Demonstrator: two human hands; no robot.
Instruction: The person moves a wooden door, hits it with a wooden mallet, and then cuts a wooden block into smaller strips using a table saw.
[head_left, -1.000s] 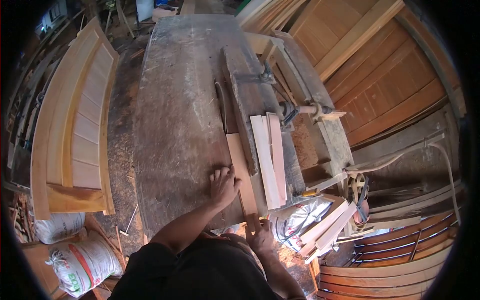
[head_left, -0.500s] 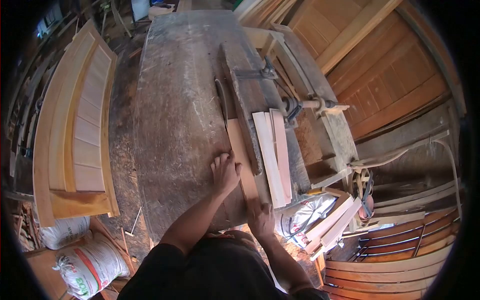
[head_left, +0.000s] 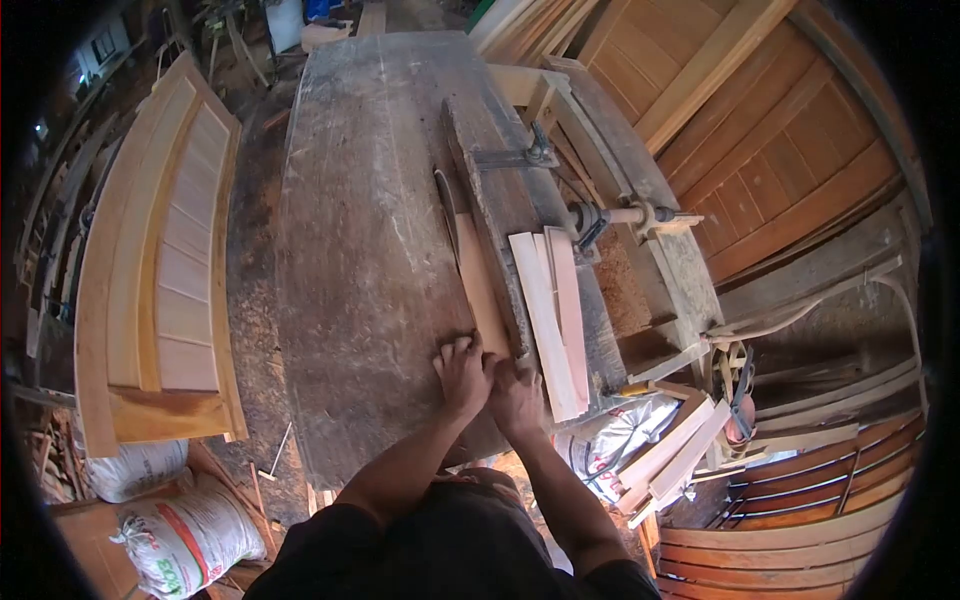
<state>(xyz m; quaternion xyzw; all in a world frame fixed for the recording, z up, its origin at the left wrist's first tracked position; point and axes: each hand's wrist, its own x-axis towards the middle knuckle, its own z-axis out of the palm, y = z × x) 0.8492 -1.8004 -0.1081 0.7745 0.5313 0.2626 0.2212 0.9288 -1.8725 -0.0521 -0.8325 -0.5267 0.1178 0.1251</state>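
A wooden strip (head_left: pixel 483 300) lies flat on the worn table of a saw bench (head_left: pixel 365 270), along the left side of a dark wooden fence (head_left: pixel 487 210). Its far end reaches the saw blade (head_left: pixel 447 192), which stands up through the tabletop. My left hand (head_left: pixel 465 378) has its fingers bent and presses against the strip's left side near the close end. Beside it, almost touching, my right hand (head_left: pixel 517 400) is closed on the strip's near end. That end is mostly hidden under my hands.
Several cut strips (head_left: pixel 552 320) lie right of the fence. Clamps (head_left: pixel 540 148) hold the fence. A panelled wooden piece (head_left: pixel 165 260) stands at left, above stuffed sacks (head_left: pixel 190 540). Offcuts (head_left: pixel 675 455) rest on a sack at right, near large doors (head_left: pixel 770 170).
The strip has slid away from me along the fence, further past the blade. My right hand has moved forward with it; my left hand now sits nearer my right one.
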